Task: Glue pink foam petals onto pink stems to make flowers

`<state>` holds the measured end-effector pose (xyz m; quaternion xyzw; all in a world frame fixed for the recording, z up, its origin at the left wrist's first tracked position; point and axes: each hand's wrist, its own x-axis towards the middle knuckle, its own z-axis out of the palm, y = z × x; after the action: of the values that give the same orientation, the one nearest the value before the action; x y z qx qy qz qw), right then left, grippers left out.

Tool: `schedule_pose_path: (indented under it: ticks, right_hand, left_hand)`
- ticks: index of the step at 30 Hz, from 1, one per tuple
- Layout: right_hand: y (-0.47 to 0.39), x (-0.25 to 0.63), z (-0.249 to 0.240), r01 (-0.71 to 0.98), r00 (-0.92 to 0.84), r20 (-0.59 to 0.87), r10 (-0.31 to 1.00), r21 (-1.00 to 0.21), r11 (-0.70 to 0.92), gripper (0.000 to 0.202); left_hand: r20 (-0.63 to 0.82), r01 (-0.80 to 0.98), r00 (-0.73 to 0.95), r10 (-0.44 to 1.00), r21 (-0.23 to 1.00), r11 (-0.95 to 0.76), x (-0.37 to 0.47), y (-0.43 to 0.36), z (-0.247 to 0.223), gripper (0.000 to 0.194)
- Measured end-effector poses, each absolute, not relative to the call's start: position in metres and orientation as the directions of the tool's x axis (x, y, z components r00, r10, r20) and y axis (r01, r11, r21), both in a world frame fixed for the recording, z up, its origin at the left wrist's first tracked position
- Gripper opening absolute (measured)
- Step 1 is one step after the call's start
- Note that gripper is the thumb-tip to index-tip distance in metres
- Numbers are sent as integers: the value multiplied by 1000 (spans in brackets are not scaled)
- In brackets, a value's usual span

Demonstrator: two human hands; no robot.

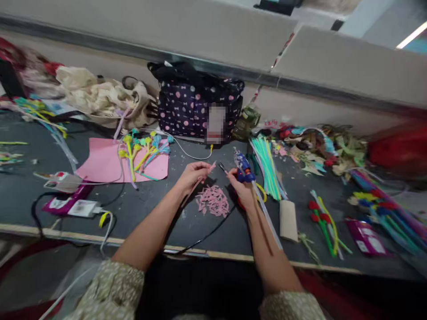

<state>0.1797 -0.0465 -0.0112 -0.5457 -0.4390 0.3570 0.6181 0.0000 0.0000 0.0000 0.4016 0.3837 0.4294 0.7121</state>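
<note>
Over the dark table, my left hand (196,174) is closed on a thin pink strip (191,194) whose tip points up to the right. My right hand (240,186) is closed round a small tool with a dark tip (221,166), its handle mostly hidden by the fingers. The tool tip is close to the strip's end, with a small gap. Below and between the hands lies a pile of short pink pieces (213,201). A blue glue gun (244,168) with a long clear stick (267,215) is right beside my right hand, the stick passing over the forearm.
A dark patterned bag (180,106) stands at the back. Yellow and blue stems lie on a pink sheet (100,155) at left, near purple packets (55,205). Green strips (267,164), a beige roll (288,220) and red-tipped stems (323,222) lie at right.
</note>
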Motion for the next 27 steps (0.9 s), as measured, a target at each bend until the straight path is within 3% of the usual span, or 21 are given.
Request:
schedule_pose_path:
  ticks: [10,27]
  right_hand:
    - [-54,182,-8,35,247,227,942,-974,225,20]
    - [-57,191,-2,431,92,425,900,-832,349,12]
  left_hand:
    - [-198,-183,477,856,930,318,0,-3,-7,24]
    - [-177,-102,538,824,957,272,2,-9,-4,19]
